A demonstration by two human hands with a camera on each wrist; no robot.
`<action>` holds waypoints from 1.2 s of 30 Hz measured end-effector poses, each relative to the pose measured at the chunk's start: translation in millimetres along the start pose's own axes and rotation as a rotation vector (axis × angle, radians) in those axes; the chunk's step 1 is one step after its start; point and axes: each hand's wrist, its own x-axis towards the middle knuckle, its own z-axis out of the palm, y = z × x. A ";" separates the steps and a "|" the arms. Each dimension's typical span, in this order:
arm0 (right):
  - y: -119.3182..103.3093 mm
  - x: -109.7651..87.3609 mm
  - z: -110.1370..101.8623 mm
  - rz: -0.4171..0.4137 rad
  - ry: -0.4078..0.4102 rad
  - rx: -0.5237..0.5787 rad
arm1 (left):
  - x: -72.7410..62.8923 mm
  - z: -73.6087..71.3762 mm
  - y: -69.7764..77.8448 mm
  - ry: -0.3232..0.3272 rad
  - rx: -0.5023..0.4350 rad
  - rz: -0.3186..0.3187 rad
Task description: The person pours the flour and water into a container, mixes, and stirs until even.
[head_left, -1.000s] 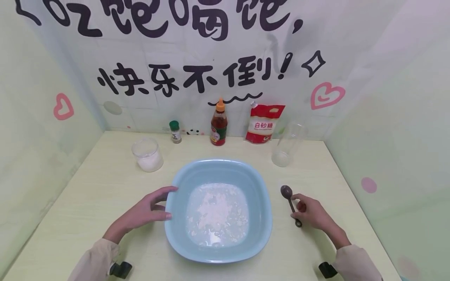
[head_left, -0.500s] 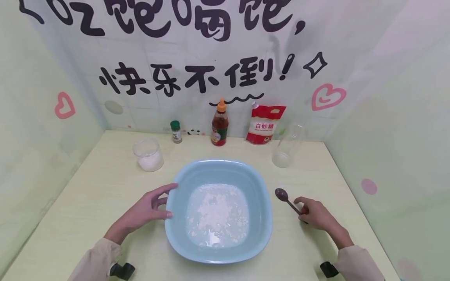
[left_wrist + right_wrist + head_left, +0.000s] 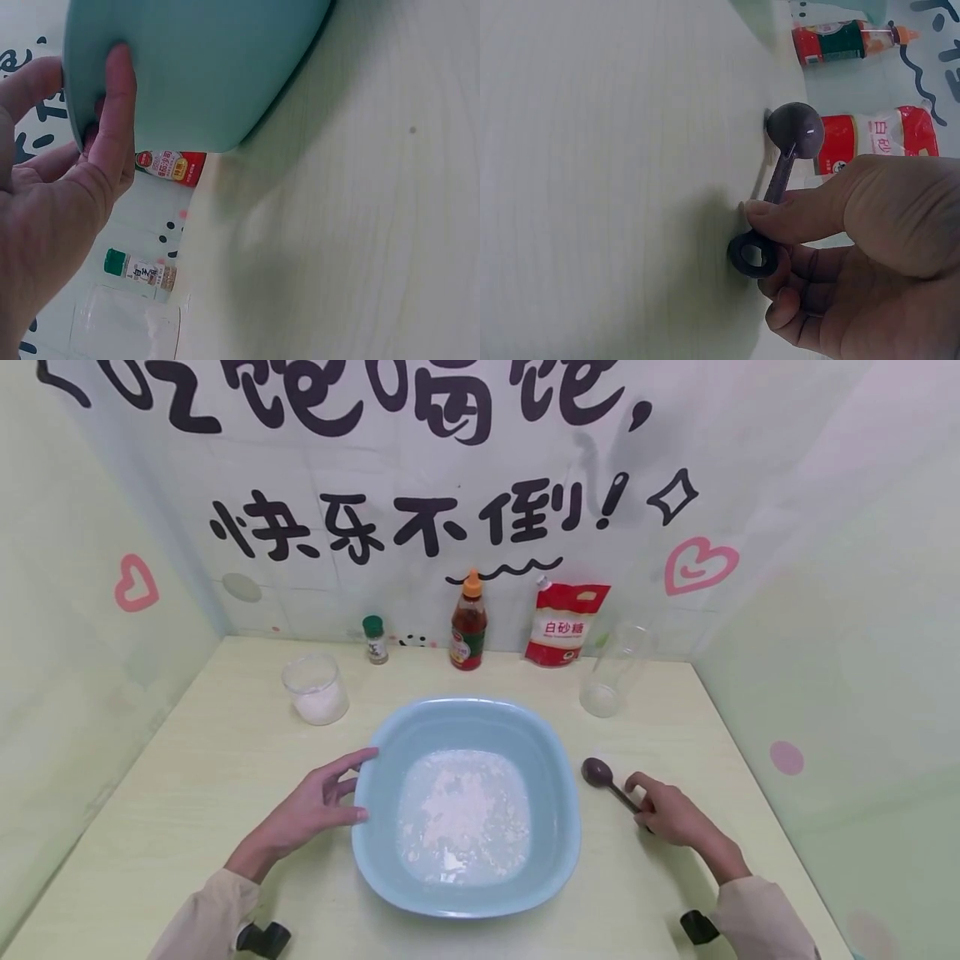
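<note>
A light blue plastic basin stands at the middle of the table, with white powder spread wet and clumpy over its floor. My left hand holds the basin's left rim; in the left wrist view its thumb lies along the outer wall. To the right of the basin, my right hand pinches a dark brown measuring spoon by the handle. The right wrist view shows the spoon's round bowl pointing away from the hand and a ring at the handle's end, with the thumb on the handle.
Behind the basin stand a glass jar of white powder, a green-capped shaker, a sauce bottle, a red and white sugar pouch and a tall clear glass. Printed cloth walls enclose the table on three sides.
The spoon has swung leftward, its bowl now nearer the basin and its handle end hidden by the right hand. The left hand stays at the basin's rim.
</note>
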 end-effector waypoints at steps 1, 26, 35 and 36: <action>0.3 0.6 0.0 -0.005 0.003 0.000 | 0.5 0.1 0.1 0.005 0.003 -0.001; -3.7 10.6 -14.4 -0.068 0.074 0.065 | 11.3 -5.4 0.1 0.006 0.021 -0.015; -33.2 12.0 -55.6 -0.194 0.074 0.236 | 14.2 -5.6 -0.6 0.025 0.060 -0.016; -37.8 12.3 -59.4 -0.213 0.064 0.252 | 14.5 -5.9 -1.1 0.026 0.062 -0.015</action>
